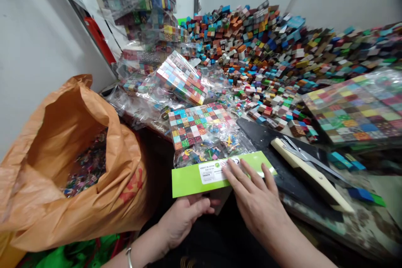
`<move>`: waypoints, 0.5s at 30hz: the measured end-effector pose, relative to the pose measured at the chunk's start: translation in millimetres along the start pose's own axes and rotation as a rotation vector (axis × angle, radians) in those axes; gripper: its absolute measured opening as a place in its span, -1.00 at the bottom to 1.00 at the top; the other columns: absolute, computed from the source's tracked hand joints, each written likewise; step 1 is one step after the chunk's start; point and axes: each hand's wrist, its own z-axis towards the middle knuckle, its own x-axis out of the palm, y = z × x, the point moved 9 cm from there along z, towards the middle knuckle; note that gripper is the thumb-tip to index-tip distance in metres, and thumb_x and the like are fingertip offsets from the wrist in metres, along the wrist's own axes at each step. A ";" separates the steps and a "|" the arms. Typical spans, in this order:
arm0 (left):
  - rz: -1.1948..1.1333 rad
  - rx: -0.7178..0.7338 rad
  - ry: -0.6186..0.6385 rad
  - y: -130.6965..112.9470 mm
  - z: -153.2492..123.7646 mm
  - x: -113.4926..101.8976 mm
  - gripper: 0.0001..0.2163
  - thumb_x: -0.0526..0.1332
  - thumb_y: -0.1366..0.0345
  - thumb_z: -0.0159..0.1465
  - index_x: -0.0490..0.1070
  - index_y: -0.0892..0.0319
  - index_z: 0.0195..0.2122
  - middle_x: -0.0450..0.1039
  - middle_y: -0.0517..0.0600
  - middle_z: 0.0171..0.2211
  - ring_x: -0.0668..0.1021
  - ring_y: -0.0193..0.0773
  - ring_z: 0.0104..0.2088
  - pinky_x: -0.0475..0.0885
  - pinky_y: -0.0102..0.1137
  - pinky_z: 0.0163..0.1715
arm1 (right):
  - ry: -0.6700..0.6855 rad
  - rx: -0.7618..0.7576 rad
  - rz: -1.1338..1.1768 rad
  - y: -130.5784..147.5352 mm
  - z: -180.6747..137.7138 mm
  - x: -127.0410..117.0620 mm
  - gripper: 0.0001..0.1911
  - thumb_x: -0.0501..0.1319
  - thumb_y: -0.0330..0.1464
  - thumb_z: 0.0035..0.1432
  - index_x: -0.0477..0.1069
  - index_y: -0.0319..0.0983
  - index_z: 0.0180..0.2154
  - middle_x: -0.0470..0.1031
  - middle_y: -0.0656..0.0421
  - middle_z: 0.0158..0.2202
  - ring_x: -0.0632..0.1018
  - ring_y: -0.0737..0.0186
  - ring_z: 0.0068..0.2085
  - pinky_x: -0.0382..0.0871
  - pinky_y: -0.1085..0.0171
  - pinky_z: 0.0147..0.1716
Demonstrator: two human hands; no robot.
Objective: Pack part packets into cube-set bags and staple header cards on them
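Observation:
A lime-green header card (188, 182) with a white label (209, 171) lies across the lower middle. Against its far edge is a clear bag of patterned cubes (196, 127), with small colourful pieces (204, 153) in its near part. My right hand (256, 201) rests flat on the card's right half, fingers spread. Just below the card's near edge, my left hand (184, 217) is closed, thumb over curled fingers. What it grips is partly hidden under the card. A pale object (221, 197) shows between my hands, too covered to name.
An open orange sack (125, 150) of small pieces stands at left. Filled clear bags (144, 16) are stacked behind it. Loose cubes (251, 50) heap up at the back. Scissors (314, 161) and a long cream-coloured tool (310, 176) lie on a black board (292, 192) at right.

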 end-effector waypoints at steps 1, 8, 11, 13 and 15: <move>0.024 0.005 -0.038 -1.2 -2.9 -8.6 -0.73 0.29 0.31 0.06 0.46 0.19 -0.19 0.42 0.15 -0.11 0.48 -0.09 -0.15 0.32 -0.32 -0.18 | -0.004 0.007 0.015 3.5 2.8 1.4 -0.47 -0.06 -0.50 0.12 0.11 -0.13 0.14 0.14 0.25 0.17 0.18 0.00 0.14 -0.16 -0.14 0.10; -0.063 0.084 -0.029 -7.0 -4.4 -25.2 -0.61 0.28 0.29 0.09 0.35 0.19 -0.03 0.42 0.16 -0.09 0.44 -0.02 -0.07 0.29 -0.21 -0.09 | -0.149 0.078 0.087 -17.4 -0.5 -23.5 -0.63 0.01 -0.37 0.14 0.30 -0.19 0.01 0.37 0.08 0.00 0.35 0.03 -0.04 0.15 0.00 -0.04; -0.237 0.126 -0.006 -14.0 -4.1 -31.1 -0.62 0.21 0.25 0.15 0.30 0.17 0.01 0.39 0.15 -0.06 0.43 -0.03 -0.07 0.30 -0.15 -0.09 | -0.228 0.154 0.038 -47.6 -9.9 -46.8 -0.68 0.04 -0.30 0.14 0.36 -0.25 -0.09 0.42 0.00 -0.12 0.40 0.01 -0.14 0.24 0.07 -0.19; -0.305 0.133 0.003 -18.6 -4.9 -35.7 -0.66 0.18 0.23 0.18 0.32 0.17 -0.02 0.39 0.15 -0.06 0.42 -0.05 -0.07 0.30 -0.11 -0.08 | -0.238 0.175 0.043 -54.4 -10.2 -54.9 -0.71 0.03 -0.29 0.15 0.39 -0.25 -0.16 0.44 0.00 -0.20 0.42 0.04 -0.20 0.24 0.12 -0.26; -0.333 0.141 0.018 -22.0 -6.1 -36.9 -0.69 0.15 0.20 0.20 0.35 0.18 -0.05 0.39 0.14 -0.06 0.41 -0.05 -0.06 0.29 -0.08 -0.06 | -0.194 0.125 0.100 -42.5 -1.9 -52.7 -0.76 0.03 -0.33 0.17 0.40 -0.19 -0.18 0.45 0.07 -0.24 0.43 0.10 -0.23 0.20 0.15 -0.27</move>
